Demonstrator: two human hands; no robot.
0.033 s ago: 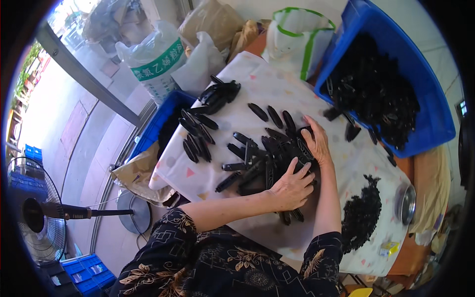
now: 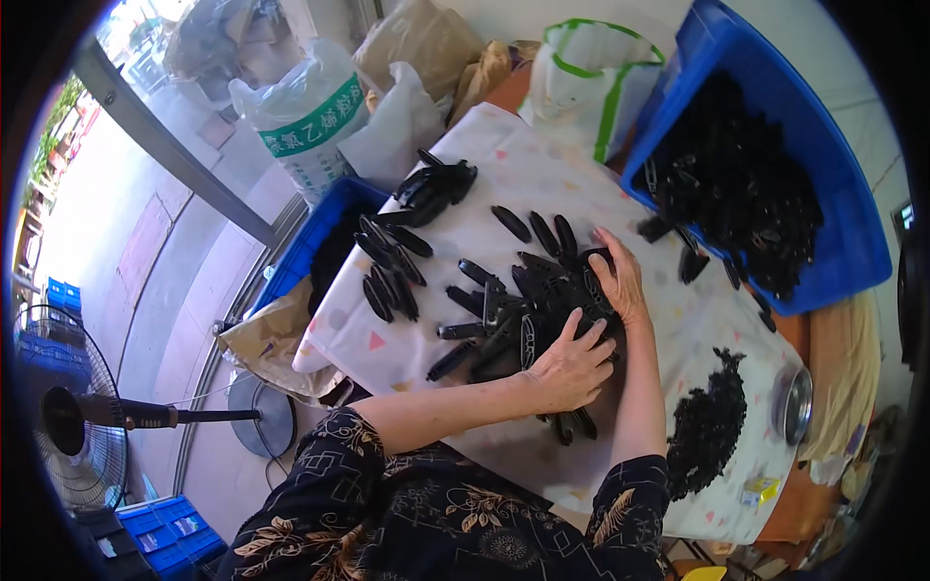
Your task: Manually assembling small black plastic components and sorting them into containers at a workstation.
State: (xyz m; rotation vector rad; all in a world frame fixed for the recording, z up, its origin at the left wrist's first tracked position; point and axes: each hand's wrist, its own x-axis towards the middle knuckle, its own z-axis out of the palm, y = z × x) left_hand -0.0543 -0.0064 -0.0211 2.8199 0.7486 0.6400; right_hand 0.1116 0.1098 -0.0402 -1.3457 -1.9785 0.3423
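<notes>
Black pieces, hands close together, curved

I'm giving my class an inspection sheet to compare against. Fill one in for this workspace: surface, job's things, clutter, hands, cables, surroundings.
Surface: pale patterned tablecloth, partly covered.
Job's things: elongated black pieces in a central pile, with smaller groups toward the left.
Clutter: heap of small black bits, round metal container and small yellow box at right.
Hands: left hand on the pile, fingers spread; right hand curved at its right side.
Cables: dark cord near the fan base.
Surroundings: filled blue bin at right; white sack beyond the table.
</notes>
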